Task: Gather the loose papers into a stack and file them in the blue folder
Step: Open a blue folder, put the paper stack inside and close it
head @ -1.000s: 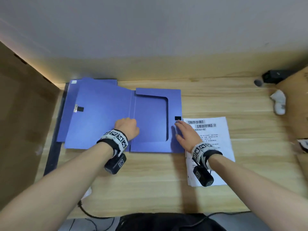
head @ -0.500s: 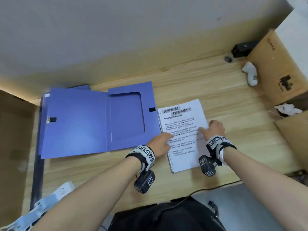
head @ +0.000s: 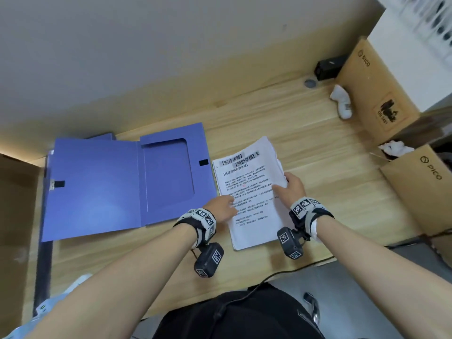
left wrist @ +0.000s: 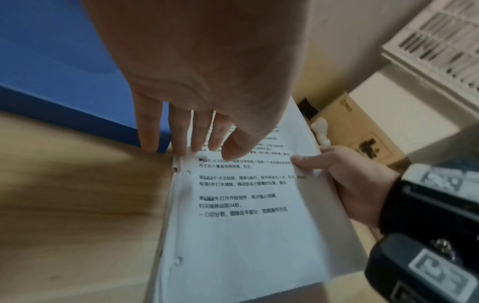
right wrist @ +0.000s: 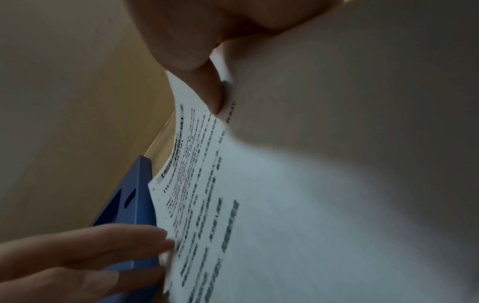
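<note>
One blue folder [head: 102, 187], open on my worktop [head: 318, 143]. One stack of papers [head: 249, 192]. Two cardboard boxes [head: 374, 94]. One black device [head: 329, 67]. My two hands [head: 219, 206].

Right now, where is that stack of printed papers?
In the head view the papers lie on the wooden desk, right of the open blue folder, between both hands.
</note>
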Demonstrator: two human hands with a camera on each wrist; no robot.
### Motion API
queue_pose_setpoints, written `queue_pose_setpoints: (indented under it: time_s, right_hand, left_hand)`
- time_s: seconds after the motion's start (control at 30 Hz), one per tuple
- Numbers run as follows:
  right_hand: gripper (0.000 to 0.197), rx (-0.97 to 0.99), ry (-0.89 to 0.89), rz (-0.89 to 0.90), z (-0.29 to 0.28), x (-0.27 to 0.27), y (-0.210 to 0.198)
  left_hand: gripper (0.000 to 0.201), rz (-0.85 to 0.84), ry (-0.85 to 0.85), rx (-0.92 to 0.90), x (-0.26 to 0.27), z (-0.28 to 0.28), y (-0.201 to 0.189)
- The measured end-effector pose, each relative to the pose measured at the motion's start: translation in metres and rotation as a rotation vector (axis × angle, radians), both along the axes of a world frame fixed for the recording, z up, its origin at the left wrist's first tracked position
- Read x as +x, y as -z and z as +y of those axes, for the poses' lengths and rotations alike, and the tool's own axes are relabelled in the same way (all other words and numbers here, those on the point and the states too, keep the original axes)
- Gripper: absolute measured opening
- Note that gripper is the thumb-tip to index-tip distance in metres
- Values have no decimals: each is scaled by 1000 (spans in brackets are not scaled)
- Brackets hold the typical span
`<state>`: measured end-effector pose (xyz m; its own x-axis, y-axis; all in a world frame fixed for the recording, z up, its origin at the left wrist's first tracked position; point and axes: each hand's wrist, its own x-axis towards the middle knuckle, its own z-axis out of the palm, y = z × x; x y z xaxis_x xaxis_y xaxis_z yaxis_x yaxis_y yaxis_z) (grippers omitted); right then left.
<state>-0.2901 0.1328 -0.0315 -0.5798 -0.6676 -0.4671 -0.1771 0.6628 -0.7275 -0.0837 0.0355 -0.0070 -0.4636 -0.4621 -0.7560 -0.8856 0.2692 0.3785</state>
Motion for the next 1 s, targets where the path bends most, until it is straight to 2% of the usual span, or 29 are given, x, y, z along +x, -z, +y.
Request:
queue_pose_setpoints:
  time_s: [0.07, 0.2, 0.23, 0.27, 0.37, 0.43, 0.47, 0.5, 0.6, 0.63, 0.67, 0.73, 0.87, 0.93, 1.0]
  right_hand:
    - [23, -73, 7, -8, -8, -3, -15]
    - [25, -184, 35, -51, -36, -4, -47]
    - [25, -207, 48, -79, -45, -3, -54]
    - [25, -228, 57, -104, -56, 0, -62]
    - [28, -276, 42, -170, -86, 12, -81]
    - [32, -305, 29, -213, -102, 24, -92]
    - [33, -317, 30, -234, -109, 31, -95]
    - [34, -329, 36, -254, -116, 39, -96]
    - [35, -346, 71, -304, -132, 64, -95]
    - [35, -347, 79, -321, -136, 73, -92]
    - [35, -344, 77, -341, -140, 82, -89]
    - [33, -314, 54, -377, -147, 102, -80]
    - [29, -238, -25, -361, -161, 138, -52]
    - [25, -215, -66, -323, -170, 152, -39]
    - [31, -177, -153, -212, -179, 160, -26]
  left_hand:
    - [46, 31, -205, -39, 5, -3, -10]
    - [23, 94, -444, -69, 13, -19, -26]
    - [25, 120, -499, -61, 17, -24, -30]
    - [32, 139, -559, -37, 21, -30, -35]
    - [75, 199, -746, 86, 36, -49, -44]
    - [103, 273, -872, 212, 46, -62, -47]
    - [109, 308, -950, 282, 53, -68, -49]
    - [102, 364, -1035, 345, 59, -72, -53]
    - [28, 556, -1203, 341, 76, -76, -73]
    - [16, 590, -1220, 299, 83, -76, -73]
    - [12, 616, -1221, 264, 90, -76, -72]
    - [19, 640, -1209, 184, 107, -78, -66]
    - [26, 597, -1219, 67, 147, -87, -50]
    - [25, 589, -1240, 15, 169, -93, -45]
    - [24, 575, -1260, -40, 193, -101, -43]
